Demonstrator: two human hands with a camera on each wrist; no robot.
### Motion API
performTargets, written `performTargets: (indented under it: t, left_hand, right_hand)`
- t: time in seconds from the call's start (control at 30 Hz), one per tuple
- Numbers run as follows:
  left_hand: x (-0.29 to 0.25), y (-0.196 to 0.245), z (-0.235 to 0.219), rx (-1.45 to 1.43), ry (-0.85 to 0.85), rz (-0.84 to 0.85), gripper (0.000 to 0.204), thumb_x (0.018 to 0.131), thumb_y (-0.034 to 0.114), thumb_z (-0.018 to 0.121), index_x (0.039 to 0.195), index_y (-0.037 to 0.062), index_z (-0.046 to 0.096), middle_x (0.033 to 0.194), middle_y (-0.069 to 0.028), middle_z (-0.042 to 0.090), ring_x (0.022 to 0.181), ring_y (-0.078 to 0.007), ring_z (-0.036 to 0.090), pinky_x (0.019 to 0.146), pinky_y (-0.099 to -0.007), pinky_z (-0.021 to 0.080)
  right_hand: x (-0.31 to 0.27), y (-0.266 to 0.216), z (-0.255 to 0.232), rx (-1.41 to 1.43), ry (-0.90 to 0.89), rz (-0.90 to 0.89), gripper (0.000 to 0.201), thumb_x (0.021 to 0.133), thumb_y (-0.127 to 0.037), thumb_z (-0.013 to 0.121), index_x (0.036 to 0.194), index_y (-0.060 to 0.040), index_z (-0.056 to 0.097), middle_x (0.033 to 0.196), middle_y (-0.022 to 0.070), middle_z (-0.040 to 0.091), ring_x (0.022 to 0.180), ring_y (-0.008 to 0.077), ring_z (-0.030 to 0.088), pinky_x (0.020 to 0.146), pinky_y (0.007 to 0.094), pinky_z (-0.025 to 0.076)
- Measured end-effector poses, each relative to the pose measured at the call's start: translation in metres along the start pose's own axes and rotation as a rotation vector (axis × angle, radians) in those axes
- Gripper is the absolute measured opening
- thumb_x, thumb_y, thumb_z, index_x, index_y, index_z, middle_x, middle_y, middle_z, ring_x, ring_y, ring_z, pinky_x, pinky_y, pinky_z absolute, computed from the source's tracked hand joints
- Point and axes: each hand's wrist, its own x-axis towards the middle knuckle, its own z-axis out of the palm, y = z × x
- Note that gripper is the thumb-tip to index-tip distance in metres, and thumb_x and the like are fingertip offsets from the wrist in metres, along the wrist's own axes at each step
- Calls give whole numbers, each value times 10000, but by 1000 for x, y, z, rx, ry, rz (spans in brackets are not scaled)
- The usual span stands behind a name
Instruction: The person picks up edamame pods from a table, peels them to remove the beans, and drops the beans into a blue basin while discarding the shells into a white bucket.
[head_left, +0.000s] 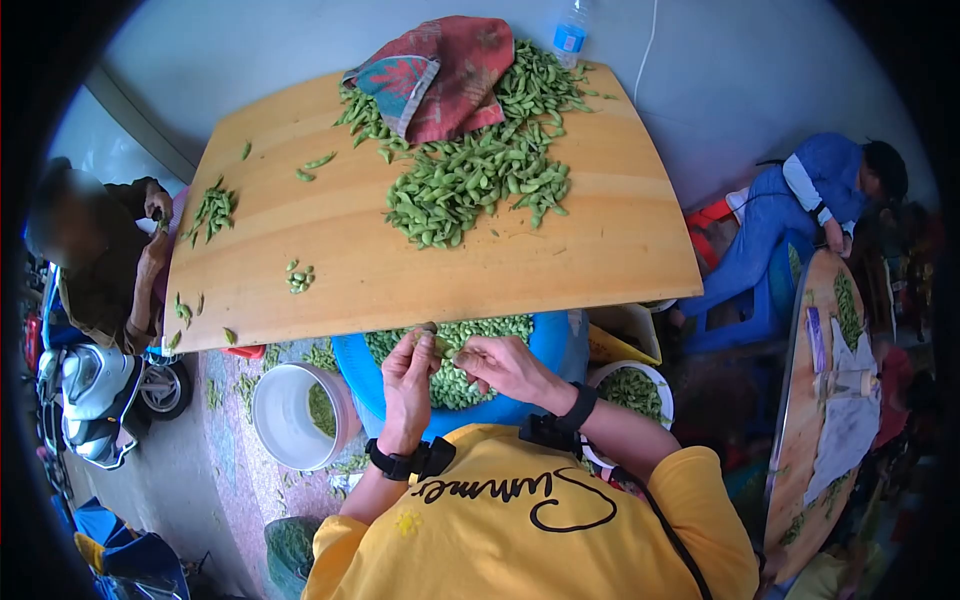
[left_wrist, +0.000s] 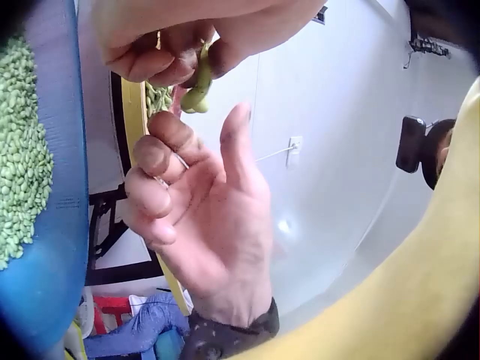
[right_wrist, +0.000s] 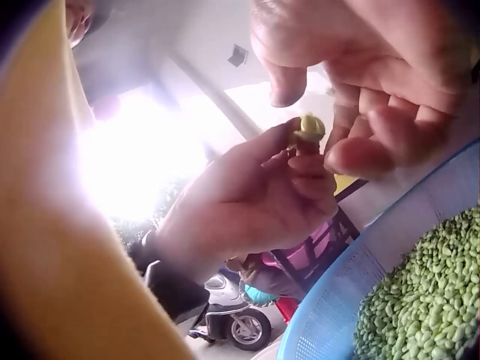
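My left hand (head_left: 406, 385) pinches a green bean pod (left_wrist: 196, 94) between thumb and fingers, above the blue basket. In the right wrist view, pale green beans (right_wrist: 310, 127) show at the left hand's (right_wrist: 247, 199) fingertips. Close beside it is my right hand (head_left: 512, 370), its thumb held apart and its fingers loosely bent, palm showing in the left wrist view; nothing is visible in it. Under both hands stands the blue basket (head_left: 350, 365), holding many shelled beans (right_wrist: 420, 300).
Ahead is a wooden table (head_left: 330, 260) with piled pods (head_left: 450, 195), a red cloth (head_left: 460, 80) and a bottle (head_left: 570, 35). A white bucket (head_left: 285, 415) stands left, a tub of pods (head_left: 632, 392) right. People sit at both sides; a scooter (head_left: 95, 395) is far left.
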Motion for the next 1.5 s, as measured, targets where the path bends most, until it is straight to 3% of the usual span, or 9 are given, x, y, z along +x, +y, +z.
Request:
performTargets:
  t: [0.1, 0.23, 0.3, 0.37, 0.57, 0.63, 0.9, 1.23, 1.5]
  left_hand:
    - [-1, -10, 2, -59, -74, -27, 190, 913, 167, 510, 984, 18, 604, 690, 57, 486, 592, -36, 361, 530, -179, 300]
    - [0, -8, -4, -10, -126, -26, 212, 929, 184, 480, 985, 15, 595, 743, 41, 519, 632, -25, 404, 572, -177, 344]
    - [-1, -7, 1, 24, -106, 39, 201, 923, 159, 490, 980, -5, 591, 735, 33, 515, 657, -41, 429, 608, -185, 369]
    - [-1, -4, 6, 184, -12, 157, 173, 908, 115, 514, 969, -34, 578, 738, 22, 513, 678, -67, 450, 641, -201, 387]
    - [6, -9, -2, 655, -30, 672, 95, 900, 47, 483, 913, -15, 554, 753, -21, 497, 680, -90, 450, 604, -233, 390]
    - [4, -4, -2, 307, 62, 416, 72, 905, 48, 470, 893, -12, 508, 766, -25, 495, 683, -104, 469, 617, -251, 403]
    - [6, 0, -2, -201, -68, 159, 113, 914, 23, 377, 992, 51, 454, 879, -39, 483, 788, -144, 537, 723, -270, 431]
    - [6, 4, -6, -16, -163, 76, 70, 870, 30, 427, 872, 59, 491, 758, 23, 415, 669, -75, 388, 624, -205, 327]
    - [4, 1, 10, -33, -193, 43, 63, 866, 42, 461, 870, 65, 519, 716, 46, 441, 623, -59, 408, 585, -190, 336]
  right_hand:
    - [6, -8, 0, -323, 9, -43, 377, 866, -348, 530, 753, 11, 515, 557, 167, 491, 442, 292, 471, 439, 361, 373]
    - [12, 2, 9, -165, 109, -247, 321, 920, -245, 437, 749, 23, 485, 524, 94, 476, 460, 162, 446, 448, 310, 344]
    - [11, 6, 5, 302, -133, 210, 253, 912, -196, 431, 804, 21, 504, 544, 41, 479, 472, 110, 442, 444, 283, 340]
    - [9, 7, 3, 374, -139, 245, 206, 901, -164, 435, 893, 22, 523, 564, -3, 469, 507, 60, 463, 451, 257, 350]
    - [2, -9, -3, -668, 98, -222, 298, 776, -118, 532, 1060, -26, 540, 712, 148, 575, 630, 323, 566, 557, 389, 459]
    - [7, -29, -12, -736, 69, -145, 332, 763, -153, 566, 1074, -38, 552, 786, 157, 586, 691, 322, 582, 590, 407, 471]
    - [114, -9, -108, -978, 350, -118, 245, 743, -174, 627, 971, -90, 599, 865, 105, 525, 825, 288, 558, 714, 395, 450]
    - [106, 1, -122, -846, 309, -202, 148, 762, -71, 532, 907, -46, 534, 867, 73, 527, 904, 245, 493, 740, 393, 419]
    - [120, 8, -118, -1283, 407, -516, 144, 729, -53, 532, 871, -72, 551, 859, 73, 508, 885, 233, 481, 724, 380, 366]
